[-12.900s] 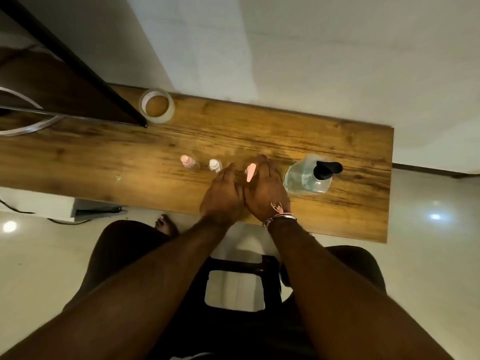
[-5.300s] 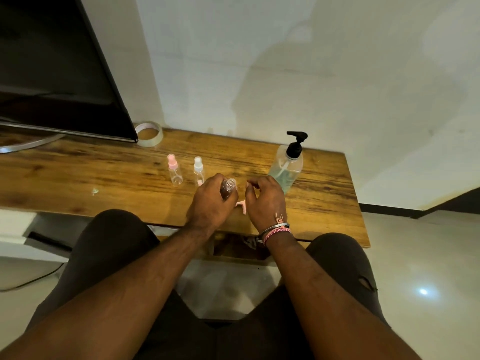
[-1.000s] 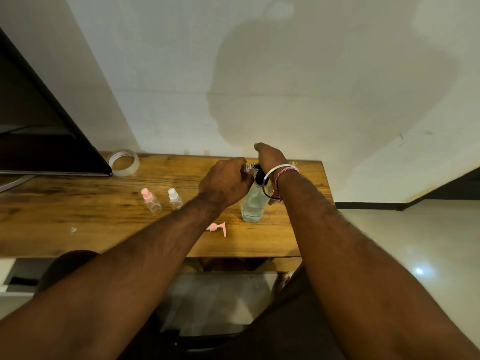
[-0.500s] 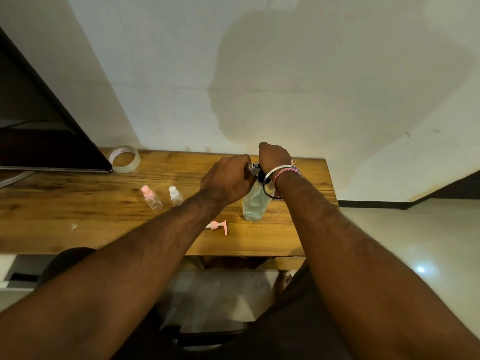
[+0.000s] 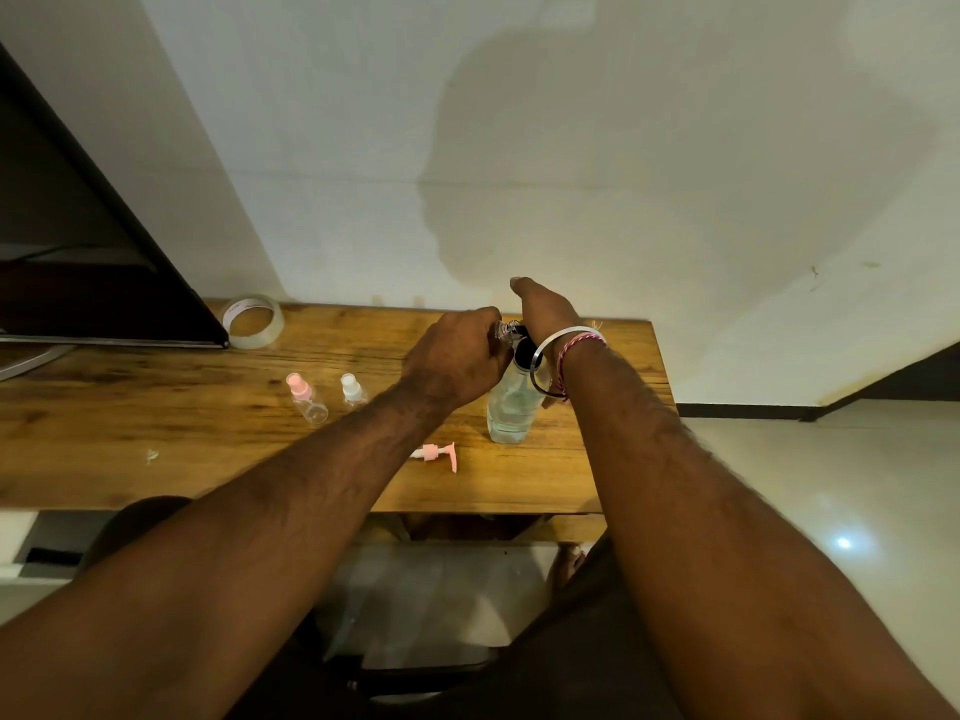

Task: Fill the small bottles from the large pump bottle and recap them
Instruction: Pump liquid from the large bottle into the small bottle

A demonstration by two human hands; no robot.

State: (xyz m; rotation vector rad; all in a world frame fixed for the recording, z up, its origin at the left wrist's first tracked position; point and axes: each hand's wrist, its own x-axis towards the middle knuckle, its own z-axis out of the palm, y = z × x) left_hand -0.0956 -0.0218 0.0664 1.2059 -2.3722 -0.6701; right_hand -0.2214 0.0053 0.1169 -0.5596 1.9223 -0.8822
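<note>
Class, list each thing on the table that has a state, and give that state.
Large pump bottle: upright, right hand on pump.
Small open bottle: uncapped, in left hand.
Pink pump cap: off, lying on table.
Pink-capped bottle: capped.
White-capped bottle: capped.

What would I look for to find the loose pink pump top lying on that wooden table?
Start at the wooden table against the white wall, then find the big clear bottle under the hands. The pink pump top lies on its side just nearer the front edge, left of that bottle's base. Unlike the two small capped bottles standing further left, it lies flat with no bottle attached.
</note>
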